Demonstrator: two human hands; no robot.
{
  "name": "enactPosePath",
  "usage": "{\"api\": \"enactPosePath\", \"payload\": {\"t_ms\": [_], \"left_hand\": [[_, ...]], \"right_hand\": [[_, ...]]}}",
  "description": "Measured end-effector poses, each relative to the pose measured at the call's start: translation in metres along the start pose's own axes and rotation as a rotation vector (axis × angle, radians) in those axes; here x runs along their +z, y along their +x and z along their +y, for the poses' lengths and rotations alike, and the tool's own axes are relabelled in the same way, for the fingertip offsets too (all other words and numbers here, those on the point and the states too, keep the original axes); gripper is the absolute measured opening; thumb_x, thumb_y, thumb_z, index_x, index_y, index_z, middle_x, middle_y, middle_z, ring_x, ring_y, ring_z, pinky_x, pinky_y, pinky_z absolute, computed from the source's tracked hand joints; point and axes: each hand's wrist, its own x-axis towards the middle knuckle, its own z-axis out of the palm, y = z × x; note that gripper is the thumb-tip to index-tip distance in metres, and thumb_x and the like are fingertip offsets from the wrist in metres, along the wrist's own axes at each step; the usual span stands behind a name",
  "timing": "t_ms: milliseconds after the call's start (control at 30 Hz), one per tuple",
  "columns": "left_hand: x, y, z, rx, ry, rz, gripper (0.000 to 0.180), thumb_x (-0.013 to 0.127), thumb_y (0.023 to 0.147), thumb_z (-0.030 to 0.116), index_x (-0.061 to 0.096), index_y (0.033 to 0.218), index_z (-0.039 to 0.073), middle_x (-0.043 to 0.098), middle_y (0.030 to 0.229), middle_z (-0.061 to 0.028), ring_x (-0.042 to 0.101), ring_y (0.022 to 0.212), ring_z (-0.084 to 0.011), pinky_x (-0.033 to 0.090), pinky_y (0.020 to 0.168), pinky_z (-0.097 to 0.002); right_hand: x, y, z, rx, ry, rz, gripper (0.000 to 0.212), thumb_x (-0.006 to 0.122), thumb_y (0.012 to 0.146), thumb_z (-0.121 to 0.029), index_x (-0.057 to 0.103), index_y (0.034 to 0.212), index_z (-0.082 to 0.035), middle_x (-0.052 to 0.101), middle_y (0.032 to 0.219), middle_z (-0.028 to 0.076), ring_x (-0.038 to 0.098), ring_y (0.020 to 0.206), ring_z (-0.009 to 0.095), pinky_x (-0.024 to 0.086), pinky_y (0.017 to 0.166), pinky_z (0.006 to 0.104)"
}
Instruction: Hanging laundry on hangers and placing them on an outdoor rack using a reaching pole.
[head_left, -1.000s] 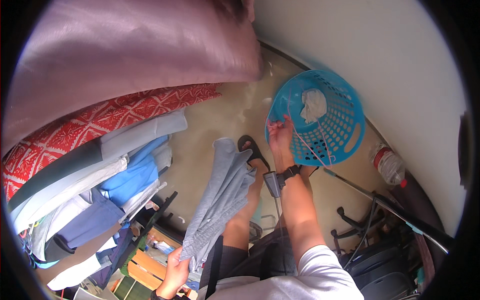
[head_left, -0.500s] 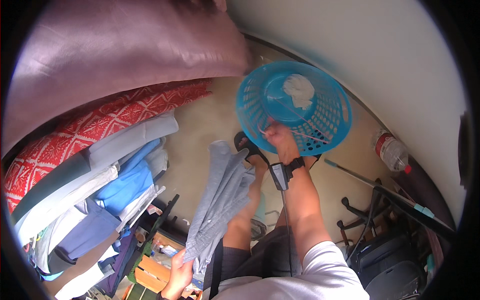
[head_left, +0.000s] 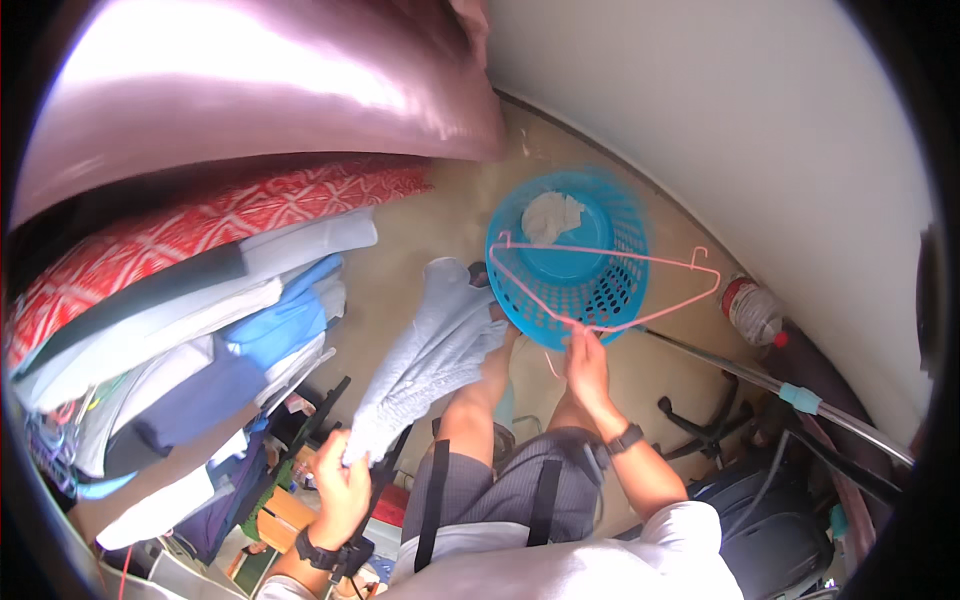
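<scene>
My left hand (head_left: 340, 478) pinches one end of a light grey garment (head_left: 425, 350). The cloth hangs loosely away from it, in front of my legs. In my right hand (head_left: 587, 372) is a pink clothes hanger (head_left: 640, 257), gripped by the middle where its sloping sides meet. The hanger is spread over the near part of a blue laundry basket (head_left: 625, 212) with holes in its wall. A crumpled white cloth (head_left: 552, 216) lies in the basket, toward its far side.
On the left, many garments (head_left: 200, 385) hang in a row beside a red patterned cloth (head_left: 240, 215) and a shiny pink cover (head_left: 290, 90). A metal pole (head_left: 750, 374), a plastic bottle (head_left: 752, 312) and a black chair (head_left: 760, 525) are on the right, near the white wall (head_left: 740, 120).
My right hand has drawn back from the basket toward me, lifting the pink hanger out. My left hand has come up and forward with the grey garment. The view has shifted slightly.
</scene>
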Motion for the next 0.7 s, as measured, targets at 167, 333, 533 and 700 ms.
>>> {"api": "enactPosePath", "payload": {"t_ms": [167, 333, 533, 700], "left_hand": [[-0.069, -0.014, 0.054, 0.223, -0.035, 0.180, 0.005, 0.051, 0.079, 0.002, 0.052, 0.076, -0.001, 0.052, 0.064, -0.0092, 0.053, 0.056, -0.0201, 0.042, 0.054, -0.0305], [-0.154, -0.058, 0.115, 0.383, -0.105, 0.279, 0.005, 0.051, 0.074, -0.001, 0.052, 0.080, -0.001, 0.050, 0.065, -0.0126, 0.053, 0.059, -0.0278, 0.041, 0.055, -0.0338], [-0.245, -0.117, 0.225, 0.682, 0.016, 0.425, 0.016, 0.058, 0.073, -0.001, 0.053, 0.088, -0.003, 0.053, 0.075, -0.0213, 0.053, 0.070, -0.0422, 0.042, 0.059, -0.0392], [-0.288, -0.154, 0.271, 0.787, 0.060, 0.451, 0.014, 0.061, 0.075, 0.003, 0.051, 0.085, -0.002, 0.055, 0.072, -0.0214, 0.055, 0.072, -0.0419, 0.043, 0.059, -0.0428]], "right_hand": [[-0.064, -0.105, -0.131, -0.222, -0.371, -0.144, 0.028, 0.045, 0.097, -0.018, 0.061, 0.112, 0.000, 0.064, 0.084, 0.010, 0.055, 0.073, 0.016, 0.048, 0.072, 0.0325], [-0.120, -0.211, -0.222, -0.811, -0.656, -0.397, 0.030, 0.062, 0.077, 0.002, 0.066, 0.104, -0.009, 0.053, 0.066, 0.010, 0.055, 0.057, 0.024, 0.046, 0.054, 0.0314], [-0.110, -0.316, -0.354, -1.179, -0.616, -0.720, 0.031, 0.059, 0.079, 0.007, 0.062, 0.108, -0.002, 0.057, 0.071, 0.012, 0.058, 0.060, 0.025, 0.047, 0.055, 0.0300], [-0.082, -0.356, -0.400, -1.478, -0.598, -0.670, 0.031, 0.060, 0.081, 0.005, 0.061, 0.110, -0.003, 0.057, 0.072, 0.012, 0.057, 0.058, 0.025, 0.045, 0.053, 0.0318]]}}
